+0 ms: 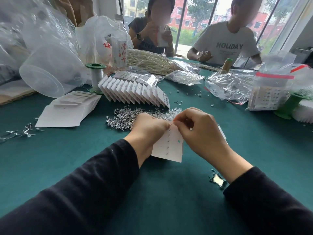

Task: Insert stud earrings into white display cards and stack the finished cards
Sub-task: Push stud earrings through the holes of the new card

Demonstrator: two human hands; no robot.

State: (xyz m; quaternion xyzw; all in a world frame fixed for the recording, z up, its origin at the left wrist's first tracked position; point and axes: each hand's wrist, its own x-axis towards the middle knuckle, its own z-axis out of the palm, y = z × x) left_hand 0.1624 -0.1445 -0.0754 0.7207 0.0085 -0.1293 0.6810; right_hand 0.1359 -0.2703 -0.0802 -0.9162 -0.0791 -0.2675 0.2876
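Note:
My left hand (147, 128) grips the far edge of a white display card (169, 146) held above the green table, its back showing rows of holes and a few stud posts. My right hand (198, 131) pinches a small stud earring (190, 128) at the card's far edge, fingers curled. A pile of loose clear stud earrings (123, 117) lies just beyond my hands. A fanned row of finished cards (133, 92) stands farther back. Blank white cards (67, 109) lie in a heap at the left.
Two people sit across the green table (101, 167). A clear plastic tub (49, 72), thread spools (96, 73), a water bottle (119, 48), pearl strands (149, 61) and plastic bags (228, 85) crowd the far side. Stray studs (20, 132) lie at the left; a torn spot (217, 179) marks the cloth.

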